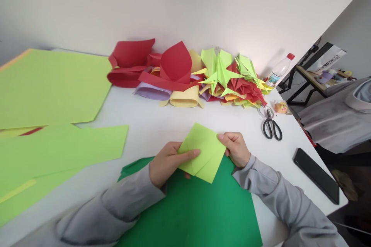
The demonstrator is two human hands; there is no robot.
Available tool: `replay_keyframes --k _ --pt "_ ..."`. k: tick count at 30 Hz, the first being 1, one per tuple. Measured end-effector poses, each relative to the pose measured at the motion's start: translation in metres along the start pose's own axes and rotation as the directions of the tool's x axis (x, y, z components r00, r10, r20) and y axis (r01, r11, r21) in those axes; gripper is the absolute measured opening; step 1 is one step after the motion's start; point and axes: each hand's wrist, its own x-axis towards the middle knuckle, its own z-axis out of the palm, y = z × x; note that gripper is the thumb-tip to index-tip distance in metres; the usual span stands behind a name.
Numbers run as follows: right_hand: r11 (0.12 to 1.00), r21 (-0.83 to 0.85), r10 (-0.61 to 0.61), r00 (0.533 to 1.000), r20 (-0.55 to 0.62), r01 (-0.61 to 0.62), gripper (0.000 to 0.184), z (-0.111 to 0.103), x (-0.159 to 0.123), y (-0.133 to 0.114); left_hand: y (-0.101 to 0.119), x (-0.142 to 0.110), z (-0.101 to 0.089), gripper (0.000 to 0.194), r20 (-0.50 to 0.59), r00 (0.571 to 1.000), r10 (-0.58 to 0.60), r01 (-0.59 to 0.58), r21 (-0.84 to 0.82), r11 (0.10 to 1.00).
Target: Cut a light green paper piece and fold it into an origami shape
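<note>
Between my two hands is a folded light-green paper square (207, 146), tilted with a corner toward the wall and showing crease lines. My left hand (171, 162) grips its left side, thumb lying across the face and fingers behind it. The right corner is pinched by my right hand (236, 148) between thumb and fingers. Beneath the hands a large dark green sheet (191, 212) lies on the white table (145, 123).
Light-green sheets (52, 88) cover the left side. Along the wall are red folded paper shapes (176, 63) and a pile of folded paper stars (222, 71). To the right are scissors (272, 127), a bottle (279, 71), a small wrapped snack (280, 107) and a black case (316, 175).
</note>
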Motion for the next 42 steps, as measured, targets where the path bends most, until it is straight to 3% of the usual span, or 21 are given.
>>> replay_keyframes --k 6,11,14,18,24,31,37,42 --pt "0.999 0.002 0.038 0.997 0.060 -0.038 0.051 0.000 0.000 0.001 0.001 0.000 0.001 0.033 -0.027 0.999 0.017 -0.015 0.060 0.998" --pt "0.993 0.122 -0.013 0.999 0.035 0.009 0.051 -0.002 0.003 0.005 0.000 0.001 0.000 0.031 -0.001 0.998 0.061 -0.060 0.127 0.990" --pt "0.991 0.136 -0.003 0.993 0.121 -0.014 0.047 -0.002 0.002 0.002 -0.002 0.001 0.001 0.031 -0.100 0.990 0.102 -0.093 0.089 0.992" --pt "0.997 0.012 0.066 0.951 0.303 -0.073 0.040 0.005 -0.004 -0.007 -0.004 0.002 0.004 0.032 -0.234 0.960 0.156 -0.145 0.063 0.987" --pt "0.996 -0.053 0.088 0.928 0.362 -0.074 0.028 0.013 -0.009 -0.008 -0.005 0.002 0.005 0.025 -0.163 0.969 0.187 -0.161 0.158 0.974" --pt "0.989 -0.069 0.149 0.900 0.410 -0.132 0.027 0.014 -0.007 -0.013 -0.006 0.001 0.004 0.022 -0.214 0.958 0.193 -0.158 0.168 0.973" --pt "0.991 -0.040 0.134 0.907 0.400 -0.129 0.022 0.015 -0.006 -0.014 -0.006 0.002 0.002 0.020 -0.182 0.958 0.221 -0.186 0.189 0.964" --pt "0.992 -0.010 0.123 0.923 0.365 -0.129 0.026 0.015 -0.008 -0.011 -0.003 0.002 0.005 0.020 -0.159 0.972 0.176 -0.142 0.202 0.969"
